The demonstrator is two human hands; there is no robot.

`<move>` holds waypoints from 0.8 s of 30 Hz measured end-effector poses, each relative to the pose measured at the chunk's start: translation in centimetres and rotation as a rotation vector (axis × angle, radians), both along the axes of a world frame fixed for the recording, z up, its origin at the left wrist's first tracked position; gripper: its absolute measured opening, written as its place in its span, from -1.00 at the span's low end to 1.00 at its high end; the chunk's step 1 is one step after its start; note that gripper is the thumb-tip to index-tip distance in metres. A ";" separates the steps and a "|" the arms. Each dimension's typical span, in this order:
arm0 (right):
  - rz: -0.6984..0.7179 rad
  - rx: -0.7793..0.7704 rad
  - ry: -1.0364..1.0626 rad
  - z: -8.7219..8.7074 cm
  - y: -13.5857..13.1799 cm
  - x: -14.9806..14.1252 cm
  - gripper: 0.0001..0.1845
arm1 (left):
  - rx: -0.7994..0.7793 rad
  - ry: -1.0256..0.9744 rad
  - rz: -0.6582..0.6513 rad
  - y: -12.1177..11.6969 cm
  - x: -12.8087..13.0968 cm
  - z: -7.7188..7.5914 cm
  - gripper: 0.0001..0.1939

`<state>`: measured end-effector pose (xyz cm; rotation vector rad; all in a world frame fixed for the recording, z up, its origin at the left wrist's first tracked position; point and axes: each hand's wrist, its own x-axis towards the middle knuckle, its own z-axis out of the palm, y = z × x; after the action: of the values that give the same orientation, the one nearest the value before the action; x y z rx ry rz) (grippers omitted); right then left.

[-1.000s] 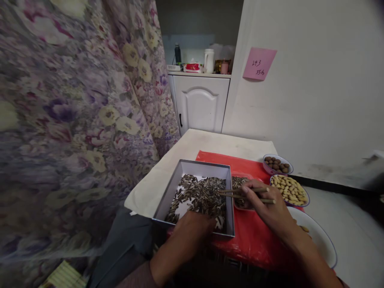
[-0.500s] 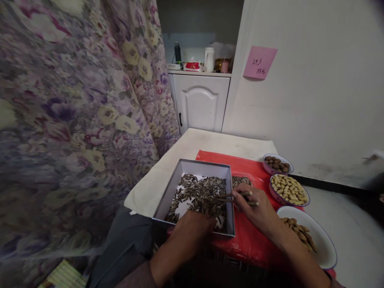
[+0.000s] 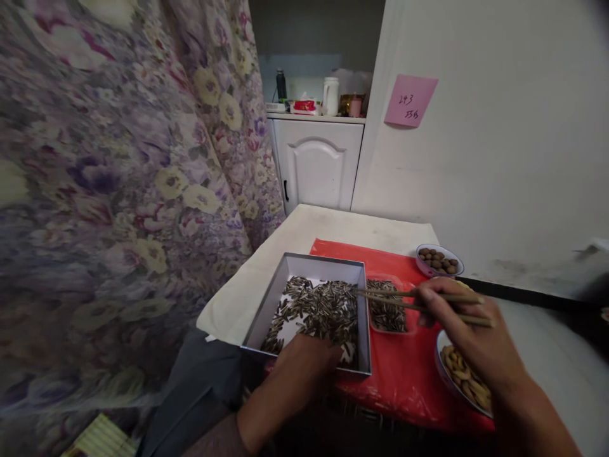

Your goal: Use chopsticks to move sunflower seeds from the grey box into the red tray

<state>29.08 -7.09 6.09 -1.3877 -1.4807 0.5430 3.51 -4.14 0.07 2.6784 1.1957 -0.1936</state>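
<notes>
A shallow grey-white box (image 3: 261, 322) holds a spread of striped sunflower seeds (image 3: 328, 304). My left hand (image 3: 304, 365) is closed on the box's near wall, its fingertips hidden. In my right hand (image 3: 466, 324) is a pair of wooden chopsticks (image 3: 409, 299), pinched between the fingers. Their tips reach across the box's right wall, close to the seeds inside; whether they grip a seed is too small to tell. Below the sticks, a clear plastic tub (image 3: 413, 329) full of sunflower seeds stands right beside the box.
Red plastic sheeting (image 3: 385, 374) lies over the cream-covered table (image 3: 333, 222). Along the right side stand a bowl of round brown nuts (image 3: 438, 261), a bowl of peanuts mostly behind my right hand, and a bowl of longer tan nuts (image 3: 464, 381). A floral curtain (image 3: 143, 190) hangs at left.
My right hand first moved left and down with the chopsticks, then back right, farther than before. The tub shows more fully now, while the peanuts are covered. My left hand stays on the box.
</notes>
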 end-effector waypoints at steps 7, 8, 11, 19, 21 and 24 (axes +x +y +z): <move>-0.278 -0.020 -0.063 2.3 -2.1 4.3 -0.66 | -0.017 -0.041 0.007 0.0 -0.2 -0.3 -0.86; -0.283 -0.034 -0.063 2.2 -2.1 4.6 -0.65 | -0.019 -0.041 0.004 0.0 -0.2 -0.2 -0.86; -0.300 -0.033 -0.059 1.9 -2.0 4.7 -0.67 | -0.031 -0.039 0.006 0.0 -0.1 0.1 -0.86; -0.220 0.095 -0.057 2.0 -2.2 1.7 -0.77 | -0.012 0.036 -0.023 0.2 0.1 0.3 -0.86; -0.145 0.095 -0.079 1.5 -1.9 0.7 -0.77 | -0.013 0.047 -0.036 0.4 0.1 -0.1 -0.86; -0.026 0.058 -0.103 0.1 -1.4 -1.2 -0.79 | -0.034 0.013 -0.044 0.8 -0.1 -0.7 -0.86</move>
<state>27.90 -8.49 6.22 -1.4055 -1.5465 0.4139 3.43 -3.32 -0.59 2.6798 1.1285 -0.2366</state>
